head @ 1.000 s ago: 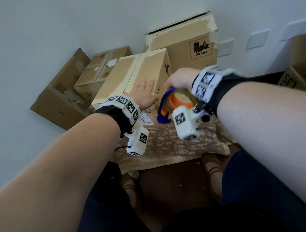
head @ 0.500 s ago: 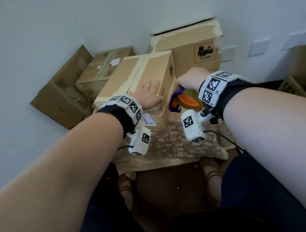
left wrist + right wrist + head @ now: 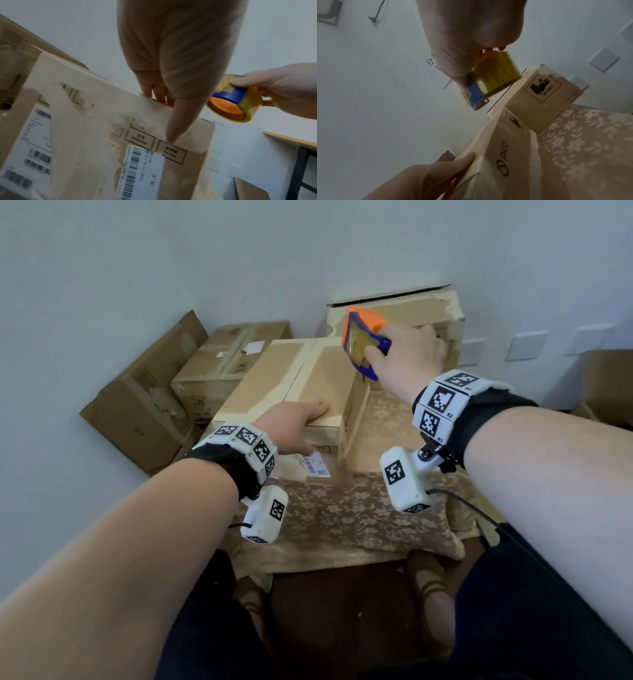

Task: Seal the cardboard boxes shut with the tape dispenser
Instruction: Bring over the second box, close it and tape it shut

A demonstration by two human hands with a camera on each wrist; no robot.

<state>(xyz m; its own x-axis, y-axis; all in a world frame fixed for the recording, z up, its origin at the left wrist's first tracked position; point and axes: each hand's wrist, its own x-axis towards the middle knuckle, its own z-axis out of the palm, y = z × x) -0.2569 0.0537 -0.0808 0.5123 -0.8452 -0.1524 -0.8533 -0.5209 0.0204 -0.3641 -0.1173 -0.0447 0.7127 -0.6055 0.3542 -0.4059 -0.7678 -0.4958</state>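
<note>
Patterned cloth (image 3: 359, 508) over a low table against a pale wall (image 3: 308, 251), more boxes at ten o'clock. Long tan box (image 3: 301, 385) running toward twelve, pale tape along its seam, left hand (image 3: 294, 422) flat on its near end. Blue-and-orange tape dispenser (image 3: 364, 344) gripped aloft in right hand (image 3: 407, 357) at one o'clock, yellowish roll showing

Matt brown cardboard box (image 3: 301, 381) sealed with dull paper tape; tape dispenser (image 3: 363, 344) of glossy blue and orange plastic; counter (image 3: 376, 508) draped in floral-patterned cloth
</note>
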